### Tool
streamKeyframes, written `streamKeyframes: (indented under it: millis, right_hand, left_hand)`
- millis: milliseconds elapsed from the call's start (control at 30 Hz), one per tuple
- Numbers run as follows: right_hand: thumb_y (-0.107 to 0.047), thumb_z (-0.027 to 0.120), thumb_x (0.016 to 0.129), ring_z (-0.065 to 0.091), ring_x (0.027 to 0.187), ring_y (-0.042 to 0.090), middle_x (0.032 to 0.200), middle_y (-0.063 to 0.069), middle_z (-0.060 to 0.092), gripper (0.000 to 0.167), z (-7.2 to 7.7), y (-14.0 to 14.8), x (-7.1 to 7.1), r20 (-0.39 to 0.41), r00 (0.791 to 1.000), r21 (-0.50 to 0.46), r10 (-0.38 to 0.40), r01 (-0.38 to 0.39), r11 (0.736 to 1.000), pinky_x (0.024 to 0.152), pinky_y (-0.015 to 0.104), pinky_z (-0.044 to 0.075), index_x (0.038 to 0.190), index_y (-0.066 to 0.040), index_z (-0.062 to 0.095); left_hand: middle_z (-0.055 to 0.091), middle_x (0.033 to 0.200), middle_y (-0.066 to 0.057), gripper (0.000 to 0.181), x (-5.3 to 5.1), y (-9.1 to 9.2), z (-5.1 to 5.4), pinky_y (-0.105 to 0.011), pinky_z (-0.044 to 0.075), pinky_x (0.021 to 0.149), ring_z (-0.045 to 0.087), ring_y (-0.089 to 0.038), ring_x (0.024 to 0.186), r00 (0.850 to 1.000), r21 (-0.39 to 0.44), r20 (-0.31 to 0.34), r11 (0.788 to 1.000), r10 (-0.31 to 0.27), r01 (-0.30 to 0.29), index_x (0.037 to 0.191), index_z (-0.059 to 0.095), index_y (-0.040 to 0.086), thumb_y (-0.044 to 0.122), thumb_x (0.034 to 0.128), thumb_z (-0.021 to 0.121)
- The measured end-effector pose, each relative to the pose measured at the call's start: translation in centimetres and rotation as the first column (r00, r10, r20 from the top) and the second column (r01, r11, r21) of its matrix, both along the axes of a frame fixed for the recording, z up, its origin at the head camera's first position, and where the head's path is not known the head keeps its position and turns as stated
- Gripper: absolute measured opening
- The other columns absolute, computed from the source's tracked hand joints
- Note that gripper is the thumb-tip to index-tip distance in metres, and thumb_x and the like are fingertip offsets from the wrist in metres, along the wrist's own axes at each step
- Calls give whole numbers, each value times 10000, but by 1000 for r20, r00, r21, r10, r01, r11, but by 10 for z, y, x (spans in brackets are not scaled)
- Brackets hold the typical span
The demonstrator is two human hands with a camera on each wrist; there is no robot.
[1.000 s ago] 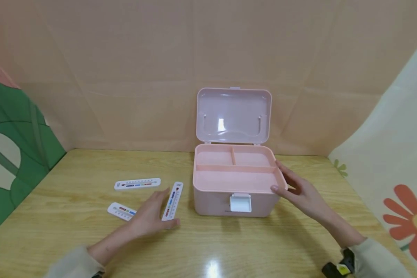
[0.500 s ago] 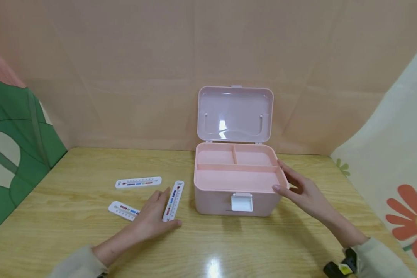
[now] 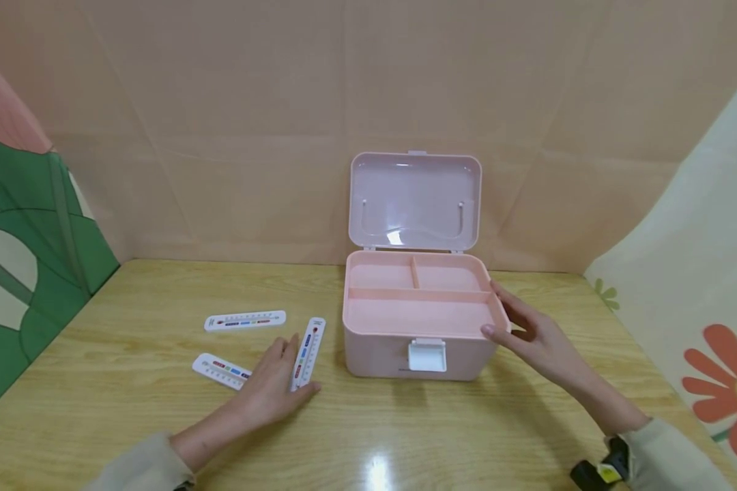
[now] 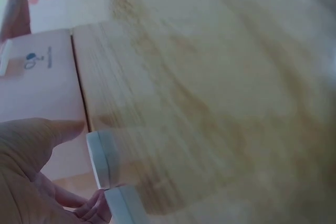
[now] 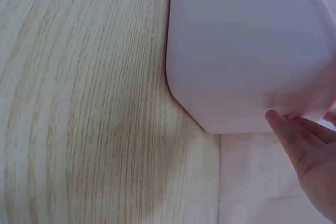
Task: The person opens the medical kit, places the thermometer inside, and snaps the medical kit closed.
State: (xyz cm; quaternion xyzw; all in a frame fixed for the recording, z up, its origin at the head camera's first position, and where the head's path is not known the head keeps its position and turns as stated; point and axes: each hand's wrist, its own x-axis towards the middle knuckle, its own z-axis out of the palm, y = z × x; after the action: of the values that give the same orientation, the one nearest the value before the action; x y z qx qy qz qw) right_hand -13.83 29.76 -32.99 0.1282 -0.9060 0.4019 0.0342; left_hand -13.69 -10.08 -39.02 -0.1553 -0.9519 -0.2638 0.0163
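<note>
A white thermometer strip [image 3: 309, 353] lies slanted beside the pink box [image 3: 381, 358]. My left hand [image 3: 269, 389] pinches its lower part, fingers along the left edge and thumb at the right; the left wrist view shows the thumb and fingertips of the hand [image 4: 31, 171] on either side of the strip's end [image 4: 100, 158]. A second strip [image 3: 220, 370] lies partly behind this hand, and a third strip [image 3: 244, 320] lies farther back. My right hand [image 3: 537, 344] holds the box's right side near the rim, as the right wrist view also shows [image 5: 310, 156].
The box's lid [image 3: 414, 201] stands raised at the back, above a tray [image 3: 417, 314] with three compartments. A white latch [image 3: 427, 356] hangs at the front. Behind the wooden table [image 3: 160, 293] is a plain cloth [image 3: 221, 136], with printed plants and flowers at the sides.
My left thumb and fingers have drawn closer about the slanted strip, whose lower end has shifted slightly right. My right hand keeps its place on the box.
</note>
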Motion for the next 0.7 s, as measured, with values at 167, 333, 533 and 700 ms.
streamKeyframes:
  millis: [167,333,533,700]
  right_hand:
    - [-228,633,934,396,1327,424,1539,173,303,707,0,0,0,-5,1000,-2,4,-4,1000,887,168,481,1527,-220,248]
    - [-226,626,938,392,1328,430,1542,177,294,704,0,0,0,-2,1000,-14,8,-8,1000,860,92,445,1528,-210,244]
    - [-244,618,943,379,1338,432,1553,162,278,711,0,0,0,11,1000,-2,2,-2,1000,930,350,501,1533,-234,221]
    - [-258,612,946,368,1344,439,1558,160,266,712,0,-1,1,20,1000,0,-2,2,1000,939,481,454,1534,-248,210]
  left_hand:
    - [456,909,-52,916,1,1,-4,-256,369,641,386,-136,751,999,-24,-32,1000,5,-6,1358,414,-143,406,737,805]
    - [447,885,-39,838,2,2,-10,-237,350,635,380,-136,765,996,-10,-94,1000,1,-2,1316,464,-153,362,749,804]
    - [485,934,-72,709,2,3,-15,-279,400,685,429,-160,813,986,12,-170,1000,1,1,1277,495,-170,247,781,783]
    - [492,937,-81,613,2,3,-16,-312,426,707,448,-167,814,981,41,-192,999,-1,9,1255,528,-148,182,796,765]
